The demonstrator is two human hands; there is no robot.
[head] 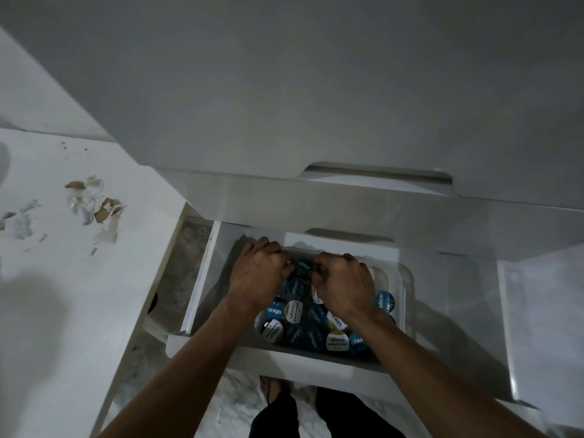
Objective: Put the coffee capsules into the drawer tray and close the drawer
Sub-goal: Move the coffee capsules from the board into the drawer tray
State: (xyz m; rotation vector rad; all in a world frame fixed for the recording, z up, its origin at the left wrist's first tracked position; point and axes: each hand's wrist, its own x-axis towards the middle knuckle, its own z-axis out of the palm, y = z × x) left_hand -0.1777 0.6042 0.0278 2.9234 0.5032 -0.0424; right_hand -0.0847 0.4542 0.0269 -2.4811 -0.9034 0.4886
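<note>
reaching into the open drawer (202, 273), both hands sit over the capsules (294, 324) in the tray (401, 279). left hand (256, 273) is at the tray's far left, fingers curled down w/ tips among the pods near a blue capsule (304, 267) at the back; can't tell if it actually pinches one or just touches. right hand (343, 284) is just beside it, knuckles up, fingers curled tight under the palm, tips hidden, so can't tell what if anything it holds. the two hands nearly meet over that blue pod.

capsules fill the tray in a loose heap, lids mostly facing up: many blue, a few white/yellow-green ones, printed w/ text. one blue pod (384, 301) leans on the tray's right wall. tray is white, rounded corners, sitting inside the drawer toward its right side; drawer is pulled well out from the white cabinet (316, 90), front edge near the person.

counter (63, 311) to the left carries torn scraps (94, 207) of paper & cardboard, well apart from the drawer. below the drawer, dark trousers (278, 418) and a foot (268, 385) show on pale floor.
</note>
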